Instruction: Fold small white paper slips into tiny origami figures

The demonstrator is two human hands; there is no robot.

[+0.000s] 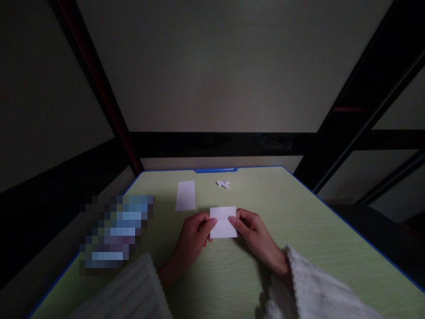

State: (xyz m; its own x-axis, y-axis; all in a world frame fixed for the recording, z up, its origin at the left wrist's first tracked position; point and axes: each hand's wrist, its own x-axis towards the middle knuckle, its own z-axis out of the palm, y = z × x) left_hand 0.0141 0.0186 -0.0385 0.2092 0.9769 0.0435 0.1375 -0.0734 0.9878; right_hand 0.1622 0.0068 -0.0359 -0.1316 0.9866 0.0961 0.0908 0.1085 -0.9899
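A small white piece of paper (223, 225) is held up over the middle of the table, with a faint crease running across it. My left hand (195, 232) pinches its left edge, thumb on the front face. At the right edge my right hand (254, 232) grips it the same way, thumb in front and fingers behind. Most of the fingers behind the paper are hidden. Beyond my left hand a white rectangular sheet of paper (185, 196) lies flat. Farther back, a small folded or crumpled white paper piece (223, 184) rests on the table.
The light green wood-grain table (299, 248) has a blue edge and a blue strip (215, 170) at its far side. A blurred-out bluish object (119, 230) lies at the left. Pale panels with dark frames stand behind the table, and a dark shape sits past its right edge.
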